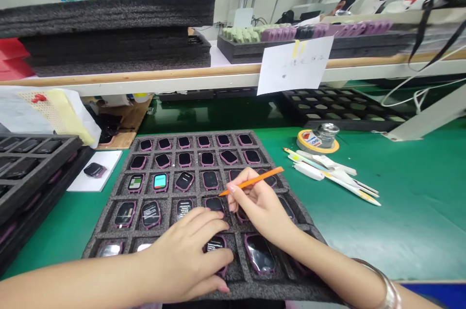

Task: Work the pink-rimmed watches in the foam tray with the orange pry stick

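Observation:
A black foam tray (pixel 240 292) holds rows of purple-framed smartwatches, one to a compartment. Some screens are lit, such as the cyan-and-red one (pixel 160 182); others are dark. My right hand (pixel 253 200) grips an orange stick (pixel 255 181) between thumb and fingers, its point toward the middle of the tray. Palm down over the lower middle compartments, my left hand (pixel 189 255) has its fingers spread, with fingertips at a dark-screened watch (pixel 214 204) and above a watch showing text (pixel 215 243). It holds nothing that I can see.
Another stack of foam trays (pixel 69 146) stands left, beside a watch (pixel 95 170) on a white pad (pixel 109 166). To the right lie a yellow tape roll (pixel 301 142), a glass jar (pixel 326 135) and several pens and tools (pixel 340 180). A shelf (pixel 163 76) crosses behind.

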`<state>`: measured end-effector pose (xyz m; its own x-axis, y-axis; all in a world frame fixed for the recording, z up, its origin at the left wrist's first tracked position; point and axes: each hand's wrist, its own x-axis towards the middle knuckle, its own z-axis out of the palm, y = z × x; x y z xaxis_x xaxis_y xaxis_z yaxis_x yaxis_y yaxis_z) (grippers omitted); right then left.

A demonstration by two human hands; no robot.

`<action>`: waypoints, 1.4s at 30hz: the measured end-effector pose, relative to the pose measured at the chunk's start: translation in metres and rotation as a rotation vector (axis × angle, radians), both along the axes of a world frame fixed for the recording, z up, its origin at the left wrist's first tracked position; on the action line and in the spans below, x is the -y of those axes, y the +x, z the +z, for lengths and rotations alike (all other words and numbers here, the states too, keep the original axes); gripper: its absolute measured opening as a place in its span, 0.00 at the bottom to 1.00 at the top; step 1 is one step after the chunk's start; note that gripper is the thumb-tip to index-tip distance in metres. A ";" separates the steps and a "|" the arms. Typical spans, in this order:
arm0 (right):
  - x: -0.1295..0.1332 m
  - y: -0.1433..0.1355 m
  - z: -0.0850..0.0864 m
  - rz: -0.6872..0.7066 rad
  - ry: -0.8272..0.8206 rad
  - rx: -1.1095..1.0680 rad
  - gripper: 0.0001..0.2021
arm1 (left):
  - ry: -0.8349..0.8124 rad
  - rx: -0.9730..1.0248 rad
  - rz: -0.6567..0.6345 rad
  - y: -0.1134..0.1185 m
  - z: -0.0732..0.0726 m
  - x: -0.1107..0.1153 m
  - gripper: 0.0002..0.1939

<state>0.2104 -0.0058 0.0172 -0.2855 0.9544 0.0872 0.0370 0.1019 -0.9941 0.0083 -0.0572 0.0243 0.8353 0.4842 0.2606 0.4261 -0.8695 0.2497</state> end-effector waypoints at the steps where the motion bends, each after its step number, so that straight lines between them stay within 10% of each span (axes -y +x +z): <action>1: 0.006 0.002 0.002 0.003 -0.003 -0.003 0.16 | -0.020 0.017 0.027 -0.003 -0.001 0.002 0.16; 9: 0.054 0.007 -0.006 0.101 -0.061 -0.019 0.13 | -0.109 0.208 0.097 -0.013 -0.007 0.008 0.11; 26: 0.058 0.010 -0.018 0.160 0.174 0.176 0.11 | -0.395 0.212 0.192 -0.009 -0.003 0.006 0.30; 29: 0.059 0.011 -0.021 0.156 0.186 0.194 0.11 | -0.393 0.174 0.180 -0.012 0.008 -0.007 0.34; 33: 0.056 0.011 -0.018 0.172 0.110 0.184 0.14 | -0.176 -0.018 0.263 -0.026 0.015 -0.046 0.10; 42: -0.003 -0.003 0.033 0.057 -0.056 -0.002 0.20 | -0.086 -0.128 0.253 -0.063 0.011 -0.096 0.14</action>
<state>0.2070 -0.0032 0.0506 -0.3389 0.9402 0.0345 0.0308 0.0478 -0.9984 -0.0542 0.0393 0.0352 0.7087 0.6969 0.1098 0.6596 -0.7097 0.2476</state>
